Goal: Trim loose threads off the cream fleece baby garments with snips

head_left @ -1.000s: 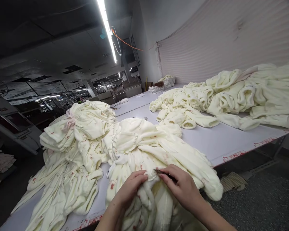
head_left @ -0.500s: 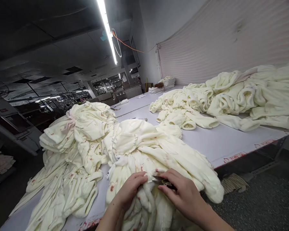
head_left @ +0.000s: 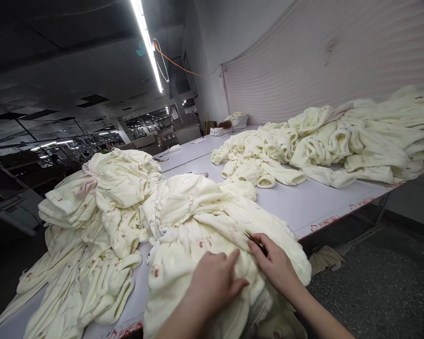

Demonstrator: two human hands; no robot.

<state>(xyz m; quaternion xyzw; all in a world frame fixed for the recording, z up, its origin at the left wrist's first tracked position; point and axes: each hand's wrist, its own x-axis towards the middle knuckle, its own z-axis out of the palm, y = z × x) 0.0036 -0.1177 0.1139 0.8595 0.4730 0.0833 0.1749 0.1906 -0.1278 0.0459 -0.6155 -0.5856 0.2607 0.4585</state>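
Observation:
A cream plush garment with small reddish prints lies bunched in front of me, its near part hanging over the table edge. My left hand is over the front of the garment, slightly blurred, with its thumb and forefinger apart and nothing visible between them. Whether its lower fingers press into the cloth is hidden. Dark thread snips are held in my right hand, just right of my left. Their pointed blades aim up and left, close above the cloth, and look slightly parted.
To the left, a heap of similar cream garments droops over the table. Another long heap covers the right rear. Folded white cloths are stacked at the far end. A pink striped sheet hangs behind. Brown cardboard lies on the floor.
The snips and right hand have moved up and away from the left hand. My left hand has let go of the pinched cloth and shifted right and down. The garment's front is spread flatter.

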